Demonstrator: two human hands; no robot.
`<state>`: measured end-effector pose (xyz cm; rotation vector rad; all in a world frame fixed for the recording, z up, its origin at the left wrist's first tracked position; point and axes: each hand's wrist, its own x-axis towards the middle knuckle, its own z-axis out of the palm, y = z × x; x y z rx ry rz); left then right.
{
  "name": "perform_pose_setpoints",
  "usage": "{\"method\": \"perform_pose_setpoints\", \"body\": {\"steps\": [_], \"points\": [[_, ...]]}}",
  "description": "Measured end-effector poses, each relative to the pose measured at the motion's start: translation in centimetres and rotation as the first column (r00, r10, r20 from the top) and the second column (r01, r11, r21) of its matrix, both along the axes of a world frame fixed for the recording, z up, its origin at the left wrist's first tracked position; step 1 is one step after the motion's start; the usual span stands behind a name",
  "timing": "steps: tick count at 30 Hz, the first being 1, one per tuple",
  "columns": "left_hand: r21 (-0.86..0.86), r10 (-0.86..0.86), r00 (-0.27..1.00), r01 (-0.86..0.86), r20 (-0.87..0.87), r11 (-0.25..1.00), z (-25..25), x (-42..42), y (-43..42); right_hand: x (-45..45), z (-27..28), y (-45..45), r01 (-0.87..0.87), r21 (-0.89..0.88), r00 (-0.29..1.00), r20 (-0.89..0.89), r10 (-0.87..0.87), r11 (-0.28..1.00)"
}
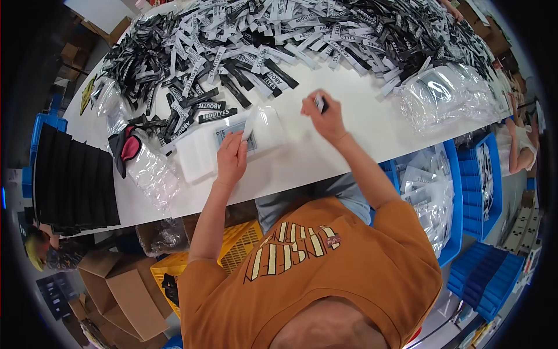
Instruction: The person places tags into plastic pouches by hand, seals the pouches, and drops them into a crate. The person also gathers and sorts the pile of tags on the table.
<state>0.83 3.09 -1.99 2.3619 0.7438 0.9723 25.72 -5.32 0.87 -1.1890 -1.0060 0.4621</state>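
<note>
My left hand (pixel 232 156) rests on a stack of clear plastic bags (pixel 195 152) with a grey printed label, near the table's front edge. Its fingers are closed on a narrow white strip packet (pixel 249 127) that stands up from the stack. Off to the right, my right hand (pixel 325 116) is raised above the bare white tabletop with its fingers curled. A small dark piece shows between them, too little of it visible to name. Just beyond the stack lie black packets (pixel 217 114) printed ABOUTYES.
A wide heap of black and white packets (pixel 279 35) covers the table's far side. More plastic bags (pixel 447 96) lie at right; a black and pink item (pixel 129 148) sits at left. Blue bins (pixel 456 198), a yellow crate (pixel 241 250) and cardboard boxes (pixel 125 291) stand below.
</note>
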Motion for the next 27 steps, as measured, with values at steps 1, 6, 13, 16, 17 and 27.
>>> {"method": "perform_pose_setpoints", "body": {"steps": [1, 6, 13, 16, 17, 27], "points": [[-0.027, 0.009, 1.0, -0.009, -0.011, 1.0, 0.5, 0.2, 0.0, 0.0, -2.0, -0.5, -0.005, -0.121, 0.99, 0.14, 0.022, 0.993], [-0.072, 0.074, 0.997, -0.075, -0.006, 0.995, 1.7, 0.5, -0.1, -1.1, -3.8, -1.5, 0.028, -0.137, 0.97, 0.242, 0.006, 0.99], [0.289, -0.047, 0.997, 0.028, 0.058, 0.957, 4.0, 3.3, -0.7, -1.8, -2.4, -1.5, 0.034, -0.242, 0.984, 0.175, 0.009, 0.97], [0.462, -0.158, 0.987, 0.149, -0.02, 0.874, 5.7, 4.2, -1.5, -2.7, 0.1, -1.2, -0.092, -0.34, 0.992, -0.113, 0.056, 0.936], [0.476, -0.186, 0.981, 0.19, -0.056, 0.859, 6.1, 4.4, -1.6, -2.9, 0.8, -1.1, -0.142, -0.37, 0.968, -0.244, 0.052, 0.918], [-0.359, -0.112, 0.983, 0.157, 0.143, 0.92, 5.6, 5.7, -4.2, -2.6, 2.7, -1.5, -0.175, -0.413, 0.922, 0.251, 0.296, 0.894]]}}
